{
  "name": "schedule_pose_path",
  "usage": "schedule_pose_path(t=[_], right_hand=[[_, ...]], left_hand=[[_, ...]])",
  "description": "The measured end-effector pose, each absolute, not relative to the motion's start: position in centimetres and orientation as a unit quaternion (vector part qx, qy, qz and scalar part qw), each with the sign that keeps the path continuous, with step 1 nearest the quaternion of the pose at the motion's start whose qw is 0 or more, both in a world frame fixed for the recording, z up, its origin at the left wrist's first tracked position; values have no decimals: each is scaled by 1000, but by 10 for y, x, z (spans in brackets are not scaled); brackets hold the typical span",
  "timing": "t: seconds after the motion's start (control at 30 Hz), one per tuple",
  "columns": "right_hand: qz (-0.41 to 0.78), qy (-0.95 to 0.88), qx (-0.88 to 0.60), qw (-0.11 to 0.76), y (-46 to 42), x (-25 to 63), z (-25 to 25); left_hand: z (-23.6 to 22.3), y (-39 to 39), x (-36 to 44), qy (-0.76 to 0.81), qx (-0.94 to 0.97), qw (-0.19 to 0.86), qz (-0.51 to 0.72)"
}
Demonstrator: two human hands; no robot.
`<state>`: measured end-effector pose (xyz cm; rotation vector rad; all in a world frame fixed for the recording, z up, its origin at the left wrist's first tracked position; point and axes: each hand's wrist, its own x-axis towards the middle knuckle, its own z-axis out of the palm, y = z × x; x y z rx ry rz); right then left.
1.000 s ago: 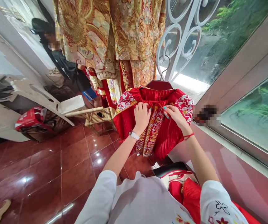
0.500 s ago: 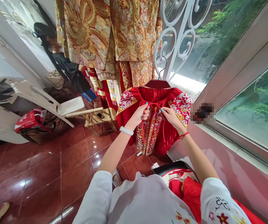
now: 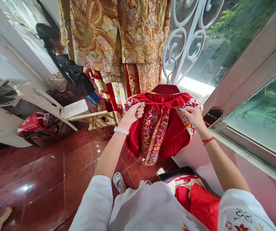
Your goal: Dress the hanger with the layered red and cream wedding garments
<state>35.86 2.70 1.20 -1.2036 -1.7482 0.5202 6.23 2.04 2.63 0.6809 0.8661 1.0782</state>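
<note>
The left hand (image 3: 135, 114), pinching one end of the red cord (image 3: 160, 104), has moved outward from the collar's middle. The cord now stretches nearly straight across the neckline of the red embroidered jacket (image 3: 153, 128), which hangs on a hanger (image 3: 167, 89) beside the white metal scrollwork (image 3: 183, 48). The right hand (image 3: 193, 116), gripping the other end, has also moved outward.

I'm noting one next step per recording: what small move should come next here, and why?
Probably ease off the pull on the red cord, as the left hand and right hand hold it stretched nearly straight across the gathered neckline of the red garment.
</note>
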Motion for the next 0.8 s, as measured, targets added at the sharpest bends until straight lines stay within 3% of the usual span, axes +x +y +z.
schedule_pose_path(t=[0.2, 0.33, 0.43, 0.6, 0.7, 0.8], right_hand=[[154, -733, -480, 457, 6, 362, 32], [165, -785, -457, 383, 5, 369, 28], [77, -789, -500, 348, 16, 364, 8], [-48, -636, -538, 550, 42, 319, -9], [56, -608, -485, 626, 55, 292, -1], [270, -681, -383, 563, 61, 284, 11]], left_hand=[[38, 16, 62, 349, 379, 722, 461], [30, 8, 64, 320, 382, 752, 433], [22, 7, 71, 316, 418, 730, 438], [22, 10, 94, 333, 533, 628, 459], [26, 16, 109, 361, 588, 519, 505], [27, 25, 115, 379, 651, 386, 532]])
